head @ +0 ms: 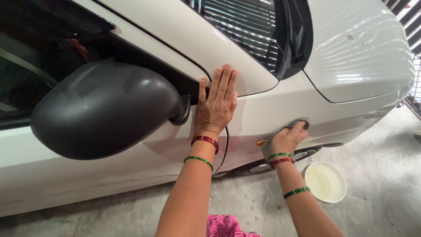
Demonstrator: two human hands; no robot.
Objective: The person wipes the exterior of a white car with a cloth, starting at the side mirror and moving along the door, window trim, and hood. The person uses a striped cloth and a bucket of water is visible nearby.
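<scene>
Flanking the hands: black side mirror (105,109), white bucket (325,181) below.

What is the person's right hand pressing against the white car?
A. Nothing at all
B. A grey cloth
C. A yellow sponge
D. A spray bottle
B: the right hand holds a grey cloth against the car's fender, while the left hand lies flat and bare beside the mirror.
</scene>
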